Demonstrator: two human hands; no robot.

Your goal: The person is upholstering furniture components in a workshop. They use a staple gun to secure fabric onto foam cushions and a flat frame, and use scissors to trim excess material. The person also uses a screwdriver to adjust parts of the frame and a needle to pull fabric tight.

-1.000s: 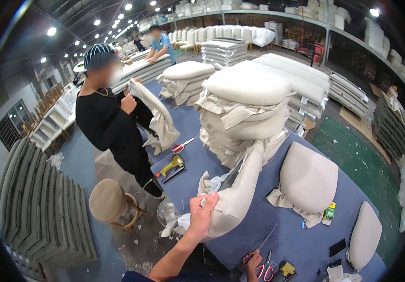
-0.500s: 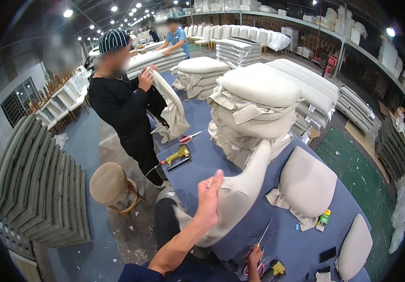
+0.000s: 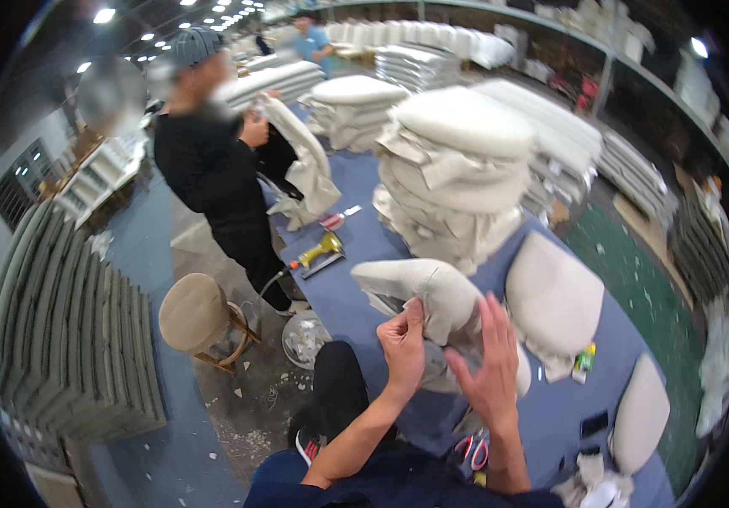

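A beige fabric-covered seat cushion [image 3: 445,284] is tilted up over the near edge of the table. My left hand [image 3: 402,347] is closed on the fabric along its near edge, thumb on top. My right hand [image 3: 491,368] lies against the cushion's right side with the fingers stretched out and the palm flat. Scissors [image 3: 472,451] with red and white handles rest beside my right forearm. Beyond the cushion rises a tall stack of similar padded covers [image 3: 457,182]; a single covered cushion [image 3: 555,292] lies to the right.
On the blue table [image 3: 364,182] are a yellow staple gun [image 3: 322,248], a small green-yellow box [image 3: 584,362], a phone [image 3: 594,423] and another cushion [image 3: 639,415]. A co-worker in black [image 3: 212,161] holds fabric across from me. A stool [image 3: 195,313] and a scrap bucket [image 3: 305,340] stand left.
The cushion has been pulled off the stack and turned toward me. My right hand has let go of the scissors and come up to the cushion. My left hand has taken its edge.
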